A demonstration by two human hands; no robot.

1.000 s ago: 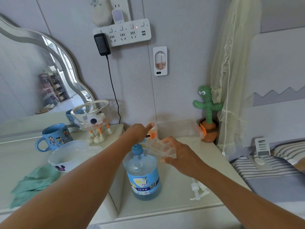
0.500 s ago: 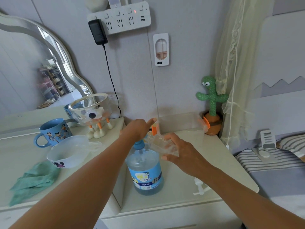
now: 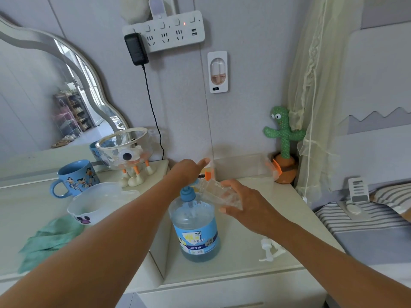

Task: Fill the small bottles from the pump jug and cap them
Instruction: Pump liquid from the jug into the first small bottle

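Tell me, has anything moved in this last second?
Nothing visibly moved; only the view shifted a little. The left hand still rests on the pump, the right hand still holds the small bottle tilted at its spout, and the jug stands where it was.

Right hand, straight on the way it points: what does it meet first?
Likely the pump head, under the left hand. The right hand points left, and the bottle it holds has its mouth close to it; depth there is unclear.
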